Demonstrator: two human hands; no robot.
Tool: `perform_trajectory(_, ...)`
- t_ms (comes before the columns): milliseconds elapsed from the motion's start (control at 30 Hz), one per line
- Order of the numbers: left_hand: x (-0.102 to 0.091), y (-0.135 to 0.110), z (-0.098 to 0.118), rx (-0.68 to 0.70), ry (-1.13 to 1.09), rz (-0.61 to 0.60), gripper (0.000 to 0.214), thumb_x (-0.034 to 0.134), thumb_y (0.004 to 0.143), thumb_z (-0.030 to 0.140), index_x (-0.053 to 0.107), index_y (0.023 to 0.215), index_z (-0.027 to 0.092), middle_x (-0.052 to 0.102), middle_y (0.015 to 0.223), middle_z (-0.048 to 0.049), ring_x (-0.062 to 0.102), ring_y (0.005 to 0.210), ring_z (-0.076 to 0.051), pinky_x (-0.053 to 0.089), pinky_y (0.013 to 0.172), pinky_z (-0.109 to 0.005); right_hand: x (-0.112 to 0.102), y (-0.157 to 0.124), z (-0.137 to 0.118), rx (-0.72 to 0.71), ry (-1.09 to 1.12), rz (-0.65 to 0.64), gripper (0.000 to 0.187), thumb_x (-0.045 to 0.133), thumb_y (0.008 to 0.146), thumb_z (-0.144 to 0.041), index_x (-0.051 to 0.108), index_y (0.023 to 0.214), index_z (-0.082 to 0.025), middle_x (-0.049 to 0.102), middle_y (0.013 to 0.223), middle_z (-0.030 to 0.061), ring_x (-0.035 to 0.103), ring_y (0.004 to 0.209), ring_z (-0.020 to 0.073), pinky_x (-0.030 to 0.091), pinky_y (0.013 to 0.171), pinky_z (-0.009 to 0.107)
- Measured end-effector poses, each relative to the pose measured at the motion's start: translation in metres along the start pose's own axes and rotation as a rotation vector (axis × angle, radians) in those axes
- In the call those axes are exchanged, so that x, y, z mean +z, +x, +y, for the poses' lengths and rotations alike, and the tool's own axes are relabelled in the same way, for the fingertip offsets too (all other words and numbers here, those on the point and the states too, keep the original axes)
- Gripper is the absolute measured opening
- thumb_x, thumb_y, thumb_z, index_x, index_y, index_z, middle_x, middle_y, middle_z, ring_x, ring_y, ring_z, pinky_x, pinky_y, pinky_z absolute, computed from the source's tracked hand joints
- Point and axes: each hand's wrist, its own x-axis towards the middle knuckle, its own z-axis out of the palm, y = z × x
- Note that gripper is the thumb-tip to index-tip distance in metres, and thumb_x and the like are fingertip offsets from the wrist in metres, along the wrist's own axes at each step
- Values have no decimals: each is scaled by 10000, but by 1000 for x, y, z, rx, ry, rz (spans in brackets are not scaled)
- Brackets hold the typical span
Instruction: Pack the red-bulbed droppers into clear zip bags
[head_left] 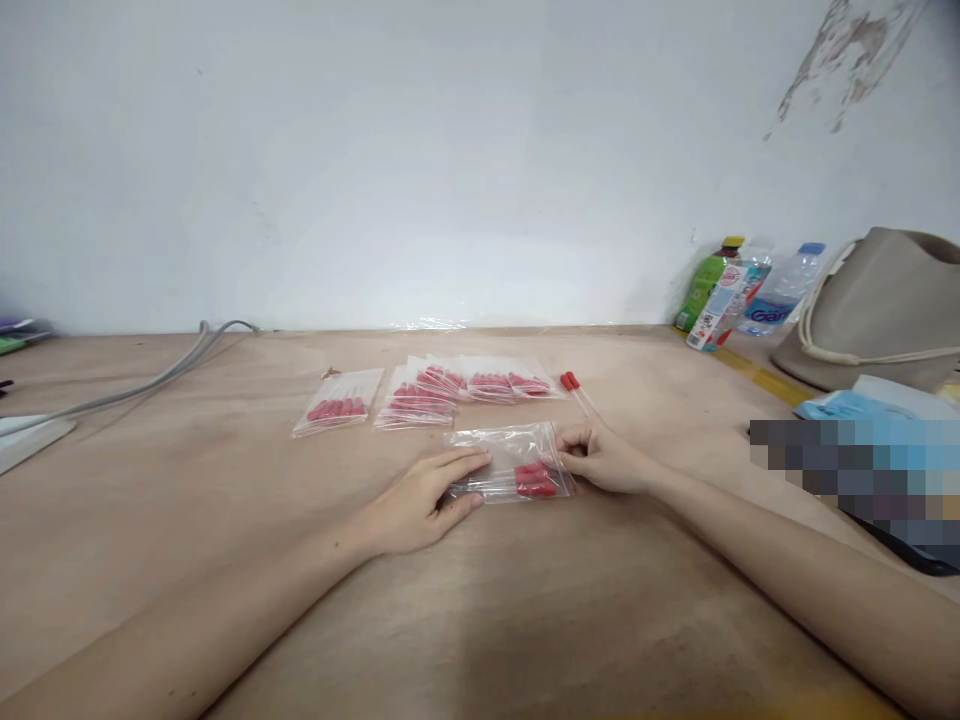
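Note:
A clear zip-lock bag [499, 440] lies flat on the table in front of me. Inside it are several droppers with red bulbs [534, 478] at the right end and thin clear tubes pointing left. My left hand [431, 495] rests on the bag's left end, its fingers stretched out and thumb apart. At the other end, the fingers of my right hand [596, 455] are pinched on the bag's edge, where a thin red line shows. Just beyond my right hand lie a couple of loose red-bulbed droppers [571, 382], their tubes partly hidden by the hand.
Filled bags overlap in a row [420, 400] behind, with another filled bag [337, 402] to their left. At right stand a green bottle [703, 290], a carton [721, 308], a water bottle [780, 295] and a grey bag [885, 310]. A grey cable [161, 375] runs along the left.

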Motion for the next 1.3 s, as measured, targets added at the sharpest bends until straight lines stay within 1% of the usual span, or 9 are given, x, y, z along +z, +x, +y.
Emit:
perform_trajectory(133, 1, 0, -1, 5, 19, -8, 405, 445, 889, 333, 449, 1278, 221, 452, 1316, -66, 432, 1194, -205, 365, 1000, -386, -23, -2, -5, 92, -63, -46, 290, 613, 653, -431, 626, 698, -145, 618, 667, 10, 528, 595, 103, 400, 566, 226)
perform_trajectory(300, 1, 1, -1, 28, 23, -9, 411, 441, 890, 315, 441, 1288, 214, 447, 1320, -75, 427, 1200, -213, 362, 1001, -397, -54, 21, 13, 224, -399, 542, 233, 612, 632, -359, 591, 724, -146, 601, 650, 22, 523, 572, 113, 375, 520, 219)
perform_trajectory(367, 1, 1, -1, 27, 30, -20, 417, 436, 892, 314, 429, 1298, 219, 437, 1330, -72, 415, 1211, -213, 354, 1007, -401, -64, 35, 19, 320, -479, 631, 252, 628, 610, -324, 584, 784, -146, 616, 718, 43, 542, 610, 124, 380, 525, 219)
perform_trajectory(533, -1, 0, 0, -5, 58, -56, 419, 419, 900, 340, 418, 1305, 234, 382, 1372, -63, 344, 1262, -220, 309, 1034, -423, -72, 65, 20, 570, -543, 519, 230, 671, 550, -285, 568, 710, -156, 558, 597, 27, 520, 560, 143, 337, 463, 229)
perform_trajectory(700, -2, -1, 1, -39, 98, -71, 418, 411, 899, 379, 440, 1291, 237, 367, 1381, -72, 320, 1276, -234, 255, 1054, -459, -75, 73, 11, 578, -521, 496, 164, 664, 579, -238, 561, 668, -145, 467, 496, 6, 457, 488, 129, 303, 433, 235)
perform_trajectory(833, -1, -2, 0, -54, 75, -78, 425, 408, 899, 384, 431, 1298, 239, 346, 1394, -64, 326, 1273, -222, 292, 1045, -416, -78, 59, 8, 444, -397, 601, 339, 535, 708, -197, 485, 1037, -135, 463, 563, -27, 451, 477, 99, 346, 439, 207)
perform_trajectory(933, -1, -2, -1, -46, 71, -59, 418, 419, 895, 383, 442, 1289, 244, 363, 1384, -61, 332, 1269, -227, 293, 1044, -418, -65, 38, 9, 254, -76, 656, 489, 459, 730, -147, 301, 1193, -154, 431, 564, -68, 454, 429, 91, 378, 406, 199)
perform_trajectory(1133, -1, -1, 0, -26, 74, -42, 409, 428, 893, 371, 450, 1280, 243, 386, 1369, -66, 361, 1250, -234, 310, 1029, -430, -16, 5, 10, 173, 397, 750, 436, 515, 669, -124, 274, 1010, -249, 449, 662, -79, 558, 480, 93, 502, 447, 225)
perform_trajectory(1300, -1, -1, 1, -32, 60, -33, 433, 432, 890, 363, 410, 1306, 243, 392, 1362, -66, 361, 1248, -225, 312, 1030, -423, 1, -1, 1, 201, 622, 651, 271, 520, 724, -146, 327, 888, -242, 513, 670, -49, 608, 559, 103, 544, 589, 256)
